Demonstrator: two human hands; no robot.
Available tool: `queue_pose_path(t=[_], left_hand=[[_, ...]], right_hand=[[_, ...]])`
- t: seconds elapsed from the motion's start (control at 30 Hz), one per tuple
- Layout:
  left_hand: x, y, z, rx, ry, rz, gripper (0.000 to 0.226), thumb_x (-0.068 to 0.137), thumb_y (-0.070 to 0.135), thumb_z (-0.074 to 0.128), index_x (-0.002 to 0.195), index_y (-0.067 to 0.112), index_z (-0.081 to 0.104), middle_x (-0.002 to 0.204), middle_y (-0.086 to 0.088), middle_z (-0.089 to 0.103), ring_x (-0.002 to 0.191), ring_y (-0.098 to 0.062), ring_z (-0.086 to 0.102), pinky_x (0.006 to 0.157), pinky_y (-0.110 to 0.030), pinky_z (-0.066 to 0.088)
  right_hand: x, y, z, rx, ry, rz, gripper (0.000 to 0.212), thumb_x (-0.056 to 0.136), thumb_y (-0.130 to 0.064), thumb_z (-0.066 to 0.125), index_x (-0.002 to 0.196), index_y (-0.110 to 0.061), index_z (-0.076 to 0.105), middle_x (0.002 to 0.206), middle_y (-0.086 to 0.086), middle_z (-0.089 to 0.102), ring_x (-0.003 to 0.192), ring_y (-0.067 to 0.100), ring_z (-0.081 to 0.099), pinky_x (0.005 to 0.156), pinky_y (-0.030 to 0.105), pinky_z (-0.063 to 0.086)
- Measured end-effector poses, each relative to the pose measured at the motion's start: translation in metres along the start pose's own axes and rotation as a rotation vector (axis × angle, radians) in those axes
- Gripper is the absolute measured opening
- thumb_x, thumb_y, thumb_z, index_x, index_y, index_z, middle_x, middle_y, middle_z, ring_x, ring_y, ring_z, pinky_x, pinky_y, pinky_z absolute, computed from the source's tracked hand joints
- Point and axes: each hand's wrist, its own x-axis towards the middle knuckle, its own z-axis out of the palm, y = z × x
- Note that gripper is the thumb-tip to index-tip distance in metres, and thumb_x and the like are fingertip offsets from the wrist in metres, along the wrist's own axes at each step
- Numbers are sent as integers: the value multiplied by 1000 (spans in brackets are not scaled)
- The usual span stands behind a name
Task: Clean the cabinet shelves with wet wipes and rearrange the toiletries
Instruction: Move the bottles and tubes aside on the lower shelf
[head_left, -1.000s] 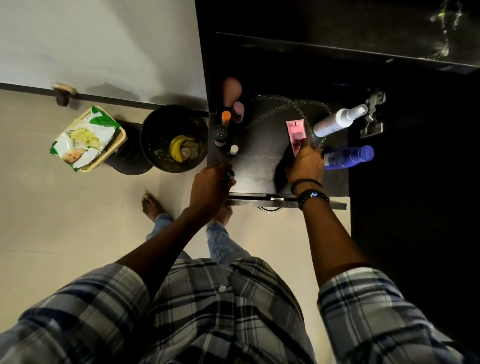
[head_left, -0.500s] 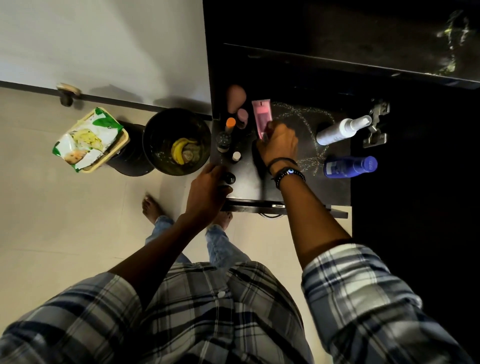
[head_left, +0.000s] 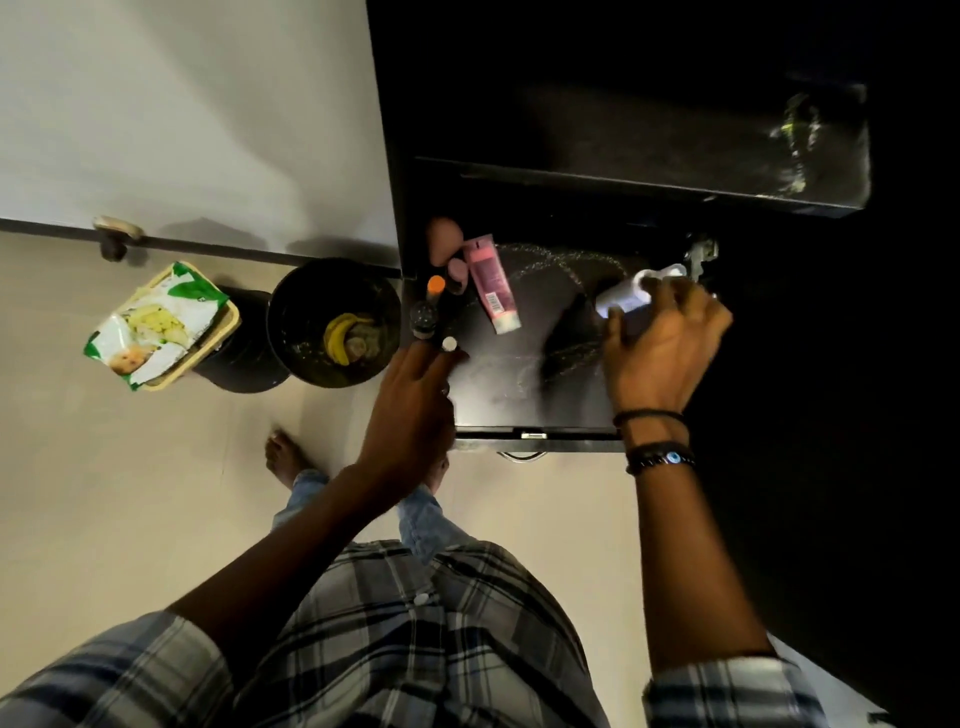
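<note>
The dark cabinet shelf (head_left: 524, 384) carries the toiletries. A pink tube (head_left: 492, 283) lies at its left, beside a pink sponge (head_left: 442, 236), an orange-capped bottle (head_left: 435, 286), a dark jar (head_left: 423, 317) and a small white cap (head_left: 449, 343). My right hand (head_left: 662, 345) curls over the white spray bottle (head_left: 623, 300) at the shelf's right, thumb on its near side; the hand is blurred. The blue bottle is hidden under that hand. My left hand (head_left: 413, 410) sits curled at the shelf's front left corner on a small dark bottle (head_left: 445, 387), mostly hidden.
A black bin (head_left: 311, 291) holding a banana peel (head_left: 337, 338) stands left of the cabinet. A wet wipes pack (head_left: 156, 322) lies in a basket on a black stool. A metal hinge (head_left: 701, 254) sits at the shelf's right. My bare feet are below the shelf edge.
My right hand carried the pink tube from the shelf's middle to its left, let it go, then swung right onto the white spray bottle. My left hand stayed at the front left corner.
</note>
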Motion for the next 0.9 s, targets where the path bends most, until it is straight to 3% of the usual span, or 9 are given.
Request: queue_pose_path(t=[0.1,0.23,0.33,0.47,0.53,0.67,0.73,0.83,0.9], left_hand=[[29,37,9,-59,-4,107,37,81,5,62,117,7,59,113,-13,58,101,-23,49,82,-22,33],[93,81,39,-77,-75,337,41,78,8,59,118,1,57,111,-20,59,97,-37,56,88,-36,40],[139,101,66,-8,-131,436,47,83,19,52,126,-1,53,119,-20,56,93,-38,55,87,-41,39],[166,117,86,69,-336,471,62,74,15,68,133,8,49,129,-14,53,104,-36,55,94,-38,41],[173,121,88,76,-373,458,51,75,14,68,125,10,57,120,-14,59,104,-35,58,90,-38,44],[178,126,79,181,-393,420,7,76,11,60,81,7,63,82,-13,64,79,-33,62,62,-37,40],[173,129,66,131,-381,384,13,74,9,59,65,11,50,67,-10,56,69,-30,59,56,-32,31],[158,132,34,154,-330,328,15,84,18,56,70,14,52,71,-6,56,75,-26,60,61,-26,29],[145,126,10,181,-259,282,18,90,25,54,97,13,66,97,-6,67,95,-25,61,70,-27,32]], right_hand=[[-2,24,-12,-26,-18,120,45,78,-28,69,120,-14,57,132,12,49,118,36,42,94,43,42],[-2,41,-8,74,-169,233,53,78,-18,71,128,-14,53,135,14,45,118,36,42,95,45,45],[-5,46,-5,203,-206,255,51,79,-8,69,127,-11,54,130,16,48,112,36,50,95,40,46],[-9,50,-6,249,-217,267,40,82,-3,63,120,-11,57,120,15,56,103,34,59,88,36,47],[-11,51,-7,258,-250,263,39,81,-3,64,119,-11,57,115,15,59,102,35,59,87,39,48],[-16,53,-7,264,-258,245,31,80,-4,65,109,-11,58,103,15,64,95,36,61,83,45,52],[-19,51,-9,281,-248,241,26,81,-6,66,105,-10,58,99,13,65,92,33,62,81,42,53],[-29,40,-11,319,-283,221,27,83,-10,67,108,-12,58,99,11,66,93,29,63,82,37,51],[-38,28,-14,361,-310,169,30,83,-11,69,111,-13,58,99,10,67,92,26,63,83,33,51]])
